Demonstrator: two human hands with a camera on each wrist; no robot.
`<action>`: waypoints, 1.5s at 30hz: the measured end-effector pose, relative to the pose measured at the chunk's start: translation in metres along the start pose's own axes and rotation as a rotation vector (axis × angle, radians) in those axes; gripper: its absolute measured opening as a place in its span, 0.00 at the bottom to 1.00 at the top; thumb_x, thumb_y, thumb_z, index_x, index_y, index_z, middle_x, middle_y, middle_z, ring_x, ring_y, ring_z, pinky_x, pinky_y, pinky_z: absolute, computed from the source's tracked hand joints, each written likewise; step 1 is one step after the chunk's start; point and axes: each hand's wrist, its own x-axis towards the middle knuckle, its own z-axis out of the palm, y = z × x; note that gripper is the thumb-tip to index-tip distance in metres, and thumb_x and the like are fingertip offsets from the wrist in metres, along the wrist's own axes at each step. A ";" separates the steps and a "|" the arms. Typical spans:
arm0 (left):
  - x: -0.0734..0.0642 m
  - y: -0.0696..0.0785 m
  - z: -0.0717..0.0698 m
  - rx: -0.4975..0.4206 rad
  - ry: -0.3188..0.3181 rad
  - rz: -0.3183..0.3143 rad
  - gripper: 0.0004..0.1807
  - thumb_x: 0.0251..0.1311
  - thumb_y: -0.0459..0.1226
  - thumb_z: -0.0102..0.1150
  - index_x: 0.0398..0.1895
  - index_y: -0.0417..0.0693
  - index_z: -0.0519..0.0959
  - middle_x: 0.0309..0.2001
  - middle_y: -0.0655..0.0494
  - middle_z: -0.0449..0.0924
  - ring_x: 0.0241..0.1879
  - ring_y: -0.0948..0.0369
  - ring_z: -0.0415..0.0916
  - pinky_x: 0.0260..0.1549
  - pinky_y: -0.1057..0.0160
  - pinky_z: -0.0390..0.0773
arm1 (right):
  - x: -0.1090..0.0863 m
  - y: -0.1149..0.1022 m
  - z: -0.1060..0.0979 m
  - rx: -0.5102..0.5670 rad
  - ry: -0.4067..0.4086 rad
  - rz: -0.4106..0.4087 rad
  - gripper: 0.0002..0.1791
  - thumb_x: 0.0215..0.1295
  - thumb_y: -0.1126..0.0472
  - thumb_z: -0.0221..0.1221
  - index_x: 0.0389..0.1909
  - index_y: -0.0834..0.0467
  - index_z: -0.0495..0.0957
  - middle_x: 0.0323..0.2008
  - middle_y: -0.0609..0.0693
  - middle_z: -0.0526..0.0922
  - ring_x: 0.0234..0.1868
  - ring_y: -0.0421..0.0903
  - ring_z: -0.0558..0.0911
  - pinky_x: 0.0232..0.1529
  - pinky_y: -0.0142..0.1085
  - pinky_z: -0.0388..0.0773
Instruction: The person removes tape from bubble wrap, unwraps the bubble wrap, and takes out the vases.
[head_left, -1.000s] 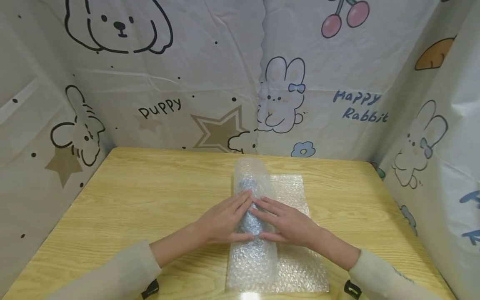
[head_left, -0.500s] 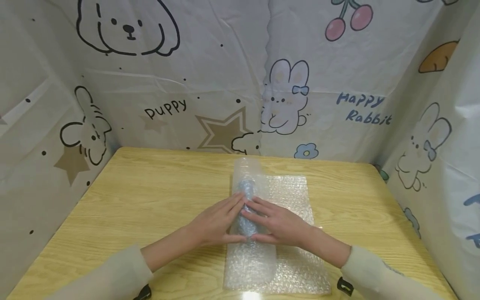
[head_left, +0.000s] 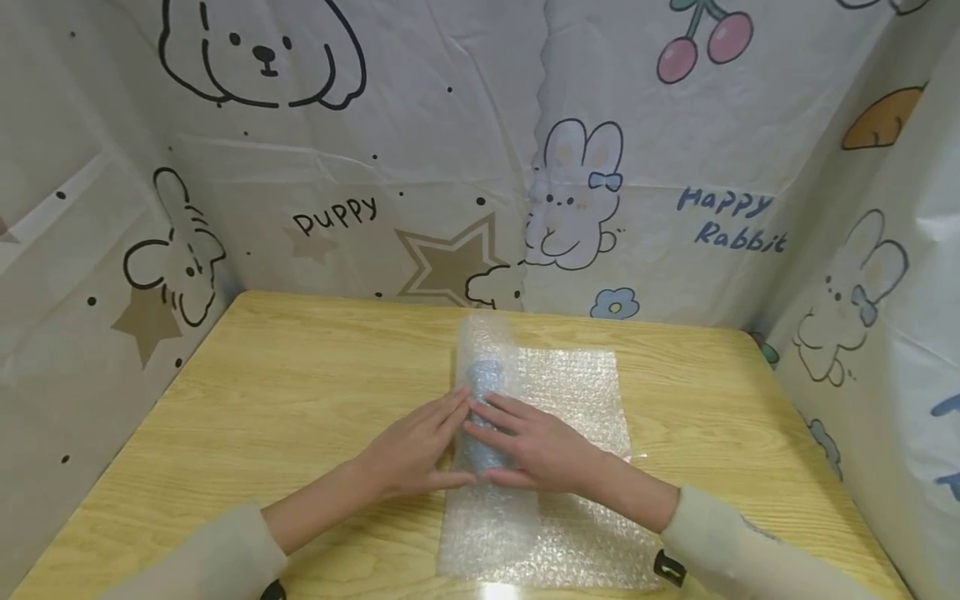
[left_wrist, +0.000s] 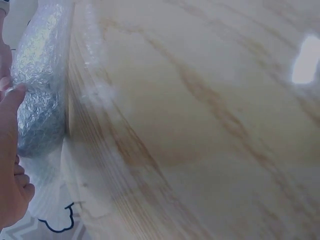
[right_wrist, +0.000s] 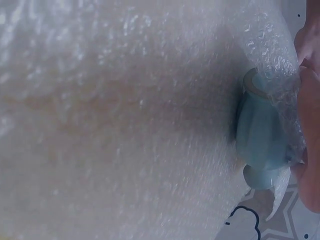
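Note:
A blue-green vase (right_wrist: 261, 131) lies on its side on a sheet of bubble wrap (head_left: 573, 379), its lipped mouth and ribbed body showing from the right. A flap of the same bubble wrap covers it from above, so in the head view only a bluish shape (head_left: 485, 371) shows through. My left hand (head_left: 408, 443) rests along the left side of the covered vase, fingers extended, thumb toward me. From the right, my right hand (head_left: 543, 446) lies on the flap with spread, fairly straight fingers. The fingertips of both hands nearly meet over the vase.
The wood-grain table (head_left: 322, 367) carries the flat part of the bubble wrap to the right and toward me. A printed cloth (head_left: 360, 150) with cartoon animals hangs around the table's back and sides. A bright reflection shows at the front edge.
Both hands and the covered vase have shifted left across the table together. More of the flat bubble wrap shows to the right of the vase. The head view has also shifted slightly.

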 end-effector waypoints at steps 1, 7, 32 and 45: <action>-0.001 -0.001 0.000 0.003 -0.002 -0.002 0.55 0.63 0.67 0.52 0.74 0.29 0.55 0.75 0.34 0.50 0.74 0.45 0.52 0.71 0.51 0.54 | 0.001 0.000 0.000 -0.011 0.003 -0.003 0.36 0.75 0.37 0.46 0.70 0.60 0.69 0.71 0.61 0.65 0.71 0.59 0.64 0.71 0.47 0.60; -0.003 -0.004 0.001 0.001 -0.006 -0.007 0.55 0.63 0.67 0.52 0.75 0.30 0.54 0.75 0.35 0.50 0.74 0.45 0.52 0.70 0.49 0.59 | 0.007 -0.002 -0.001 -0.014 -0.008 0.005 0.36 0.73 0.38 0.50 0.69 0.60 0.70 0.71 0.61 0.66 0.72 0.57 0.64 0.72 0.46 0.59; 0.003 -0.002 0.003 -0.040 -0.004 -0.019 0.55 0.62 0.66 0.53 0.74 0.29 0.55 0.75 0.34 0.51 0.73 0.44 0.54 0.69 0.48 0.60 | -0.048 0.011 -0.001 0.050 0.065 0.533 0.25 0.73 0.58 0.53 0.67 0.63 0.71 0.66 0.62 0.72 0.67 0.63 0.69 0.69 0.54 0.63; 0.003 -0.003 0.003 -0.039 -0.010 -0.024 0.54 0.64 0.68 0.48 0.75 0.30 0.55 0.75 0.36 0.51 0.74 0.45 0.53 0.71 0.51 0.57 | -0.094 0.003 0.011 0.191 -0.241 0.543 0.36 0.74 0.37 0.49 0.77 0.51 0.60 0.76 0.58 0.57 0.74 0.67 0.54 0.68 0.67 0.55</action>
